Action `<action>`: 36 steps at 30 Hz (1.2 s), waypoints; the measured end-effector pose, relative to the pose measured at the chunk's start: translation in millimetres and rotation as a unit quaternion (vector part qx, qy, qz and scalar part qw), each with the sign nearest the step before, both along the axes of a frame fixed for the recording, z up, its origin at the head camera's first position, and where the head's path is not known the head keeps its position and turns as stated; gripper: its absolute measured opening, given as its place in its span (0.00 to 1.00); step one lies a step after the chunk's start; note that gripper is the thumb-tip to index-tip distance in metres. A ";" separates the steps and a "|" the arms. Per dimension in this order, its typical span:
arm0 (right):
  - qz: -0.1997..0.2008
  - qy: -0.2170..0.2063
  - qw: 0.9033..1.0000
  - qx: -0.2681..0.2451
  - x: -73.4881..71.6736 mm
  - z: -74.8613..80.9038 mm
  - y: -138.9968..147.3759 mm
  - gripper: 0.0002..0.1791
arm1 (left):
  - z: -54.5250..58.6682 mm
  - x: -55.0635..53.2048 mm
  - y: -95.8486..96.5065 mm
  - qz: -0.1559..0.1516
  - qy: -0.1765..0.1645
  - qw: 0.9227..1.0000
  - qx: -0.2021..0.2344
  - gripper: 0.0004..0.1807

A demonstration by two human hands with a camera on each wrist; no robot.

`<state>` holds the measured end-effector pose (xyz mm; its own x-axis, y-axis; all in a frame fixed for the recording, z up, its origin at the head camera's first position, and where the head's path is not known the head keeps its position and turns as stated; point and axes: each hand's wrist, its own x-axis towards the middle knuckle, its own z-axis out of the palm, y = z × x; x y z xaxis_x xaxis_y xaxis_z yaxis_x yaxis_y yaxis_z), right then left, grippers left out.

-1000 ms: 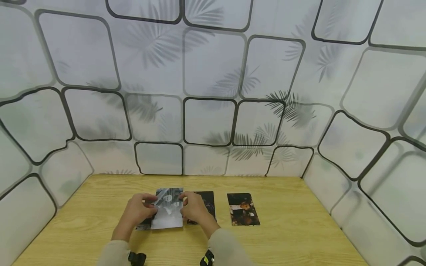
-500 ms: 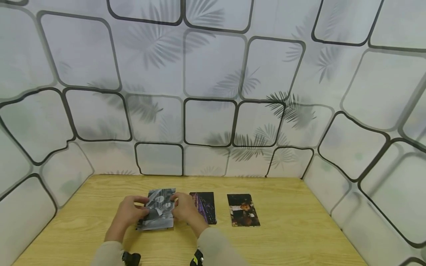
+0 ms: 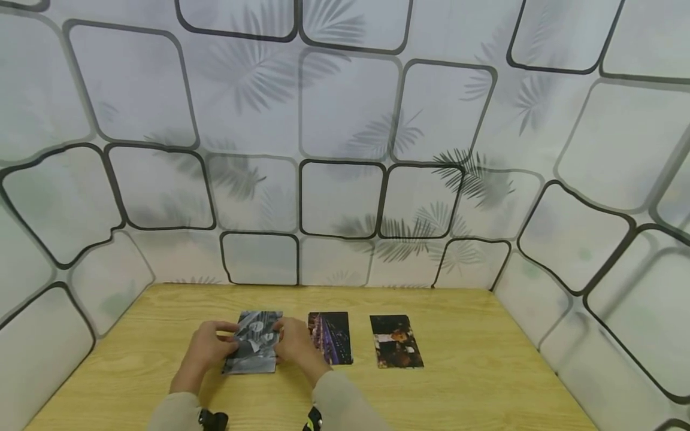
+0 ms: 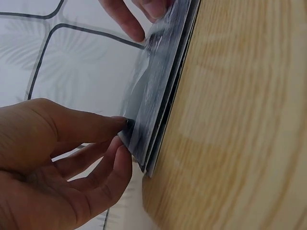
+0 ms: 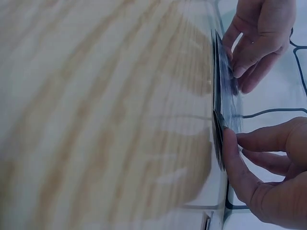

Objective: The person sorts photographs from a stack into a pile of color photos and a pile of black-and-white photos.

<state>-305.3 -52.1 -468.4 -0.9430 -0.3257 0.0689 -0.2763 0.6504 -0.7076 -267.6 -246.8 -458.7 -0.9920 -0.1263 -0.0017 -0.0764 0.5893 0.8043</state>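
Note:
A black-and-white photo print [image 3: 250,354] lies at the left of the wooden table, on top of at least one other print; their layered edges [image 4: 165,110] show in the left wrist view. My left hand [image 3: 207,346] pinches its left edge between thumb and fingers. At the opposite edge, my right hand [image 3: 293,340] holds the photo with thumb and fingertips, also seen in the right wrist view, where the right hand [image 5: 273,172] is nearer than the left hand [image 5: 261,40]. How many prints lie underneath cannot be told.
To the right lie a photo with purple streaks [image 3: 336,338] and a darker photo [image 3: 397,341], apart from each other. The wooden table [image 3: 463,383] meets a patterned curtain [image 3: 345,197] at its back and sides.
Both hands have moved left and slightly down with the black-and-white photo. It now lies flatter, over the print beneath it. The purple-streaked photo is more fully uncovered.

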 end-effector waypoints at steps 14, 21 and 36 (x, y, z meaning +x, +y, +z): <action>0.015 -0.034 0.999 -0.004 3.1 2.4 -1.3 0.22 | 1.5 -1.2 -0.3 -0.017 -0.041 0.999 -0.009 0.19; 0.017 -0.052 0.998 -0.009 3.3 2.2 -1.1 0.20 | 0.9 0.1 -2.3 -0.030 -0.033 0.999 -0.031 0.19; 0.036 -0.012 0.997 0.072 4.8 18.1 10.5 0.16 | 12.9 5.0 8.0 -0.033 -0.002 0.999 -0.039 0.20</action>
